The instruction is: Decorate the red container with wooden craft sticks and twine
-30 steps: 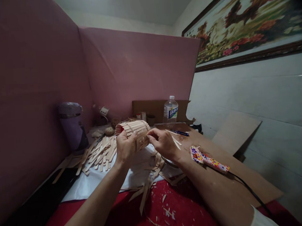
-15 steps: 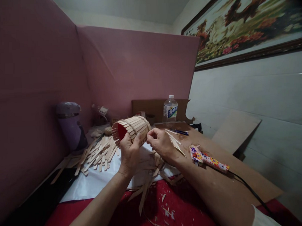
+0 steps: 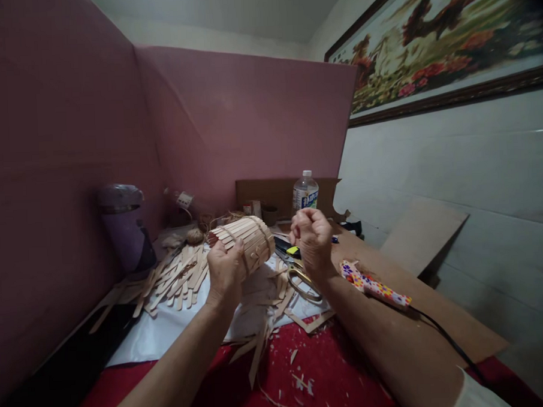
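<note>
My left hand (image 3: 224, 268) grips a round craft-stick bucket (image 3: 250, 235) lying on its side, thumb on top. Its pale flat sticks stand side by side like staves, with twine bands around them. My right hand (image 3: 313, 240) is raised to the right of the bucket, apart from it. Its fingers are curled and pressed together; whatever they may pinch is too small to make out. Between the hands lie gold-handled scissors (image 3: 293, 265) and a black and yellow tool (image 3: 294, 250), partly hidden behind my right hand.
Loose craft sticks (image 3: 185, 279) are heaped on white cloth at left. A flowered glue gun (image 3: 374, 289) with a black cord rests on brown board at right. A plastic bottle (image 3: 305, 193), a twine ball (image 3: 195, 235) and a purple flask (image 3: 126, 234) stand farther back.
My right hand has pulled away from the bucket, up and to the right, uncovering the scissors. The bucket has tilted in my left hand, so its red inside no longer shows.
</note>
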### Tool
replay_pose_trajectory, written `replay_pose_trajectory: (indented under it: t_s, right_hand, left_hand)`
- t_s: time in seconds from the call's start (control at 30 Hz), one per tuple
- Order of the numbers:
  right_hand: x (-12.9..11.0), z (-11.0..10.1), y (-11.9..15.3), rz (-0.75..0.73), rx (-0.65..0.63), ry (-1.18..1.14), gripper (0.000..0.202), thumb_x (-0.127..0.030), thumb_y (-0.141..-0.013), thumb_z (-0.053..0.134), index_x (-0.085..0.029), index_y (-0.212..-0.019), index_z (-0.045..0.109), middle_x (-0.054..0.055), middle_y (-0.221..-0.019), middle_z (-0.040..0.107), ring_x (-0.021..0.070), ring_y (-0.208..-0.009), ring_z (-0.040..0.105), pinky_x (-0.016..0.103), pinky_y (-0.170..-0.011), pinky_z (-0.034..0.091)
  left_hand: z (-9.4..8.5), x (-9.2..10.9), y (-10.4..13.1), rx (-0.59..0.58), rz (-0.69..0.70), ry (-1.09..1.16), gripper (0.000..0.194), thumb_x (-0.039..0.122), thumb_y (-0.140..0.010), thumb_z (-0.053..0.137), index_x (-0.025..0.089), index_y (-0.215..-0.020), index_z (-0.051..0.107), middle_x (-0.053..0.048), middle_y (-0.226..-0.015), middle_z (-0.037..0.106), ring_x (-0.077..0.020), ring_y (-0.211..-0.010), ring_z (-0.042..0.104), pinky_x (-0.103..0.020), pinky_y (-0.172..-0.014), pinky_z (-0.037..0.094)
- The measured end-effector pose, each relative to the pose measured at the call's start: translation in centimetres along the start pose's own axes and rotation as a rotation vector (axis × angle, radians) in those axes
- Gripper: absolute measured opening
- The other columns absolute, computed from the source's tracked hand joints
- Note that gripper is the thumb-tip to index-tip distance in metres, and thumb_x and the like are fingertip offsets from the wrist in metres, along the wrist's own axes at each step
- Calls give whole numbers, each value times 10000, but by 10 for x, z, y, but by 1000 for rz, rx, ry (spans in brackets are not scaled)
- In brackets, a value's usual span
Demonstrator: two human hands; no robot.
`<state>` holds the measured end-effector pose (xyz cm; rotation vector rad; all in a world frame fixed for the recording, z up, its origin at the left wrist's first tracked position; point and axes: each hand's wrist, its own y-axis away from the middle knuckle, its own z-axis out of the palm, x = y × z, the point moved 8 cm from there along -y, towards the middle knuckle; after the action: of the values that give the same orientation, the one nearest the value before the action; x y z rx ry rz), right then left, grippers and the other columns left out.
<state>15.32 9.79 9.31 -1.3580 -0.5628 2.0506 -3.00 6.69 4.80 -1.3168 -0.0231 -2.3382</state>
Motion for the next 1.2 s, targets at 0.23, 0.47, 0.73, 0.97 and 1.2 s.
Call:
replay_pose_trajectory:
  t_s: [0.23, 0.47, 0.73, 0.97, 1.2]
  right_hand:
    - [-21, -39, -15, -157, 309, 49, 141, -322, -830, 476, -212, -755, 431, -79, -610, 444, 45, -409, 390, 173, -390, 329]
    - [29, -18, -16, 41, -54, 565, 165, -322, -732, 595, -201, -649, 520, -42, -525, 516, 117, -489, 491, 241, -499, 397]
    - [36, 13, 3, 55, -312, 534, 219, -344, -803, 500, -188, -825, 651, 37, -789, 670, 172, -716, 601, 292, -666, 468]
    - [25, 24, 11, 50, -335, 504, 215, -353, -743, 567, -164, -818, 635, 38, -785, 666, 164, -717, 588, 280, -671, 463]
    - [30, 17, 11, 160, -249, 496, 202, -333, -644, 649, -161, -742, 609, 13, -687, 615, 145, -624, 536, 268, -604, 443]
  left_hand:
    - [-4, 0, -3, 10, 2, 1, 418, 273, -583, 715, 134, -966, 620, -71, -889, 705, -224, -817, 669, -401, -804, 512]
    - [-4, -1, -9, -45, 2, 34, 388, 267, -590, 718, 119, -940, 641, -70, -847, 708, -233, -793, 667, -405, -800, 509]
    - [-1, -2, -8, -81, -36, 59, 313, 252, -587, 719, 99, -852, 653, -72, -784, 707, -233, -738, 666, -397, -769, 519]
    - [0, -2, -7, -93, -30, 62, 312, 250, -600, 712, 102, -867, 651, -72, -781, 708, -240, -767, 670, -380, -744, 527]
    - [3, -3, -4, -121, -32, 43, 370, 274, -607, 709, 98, -925, 640, -67, -720, 701, -251, -701, 672, -399, -696, 533]
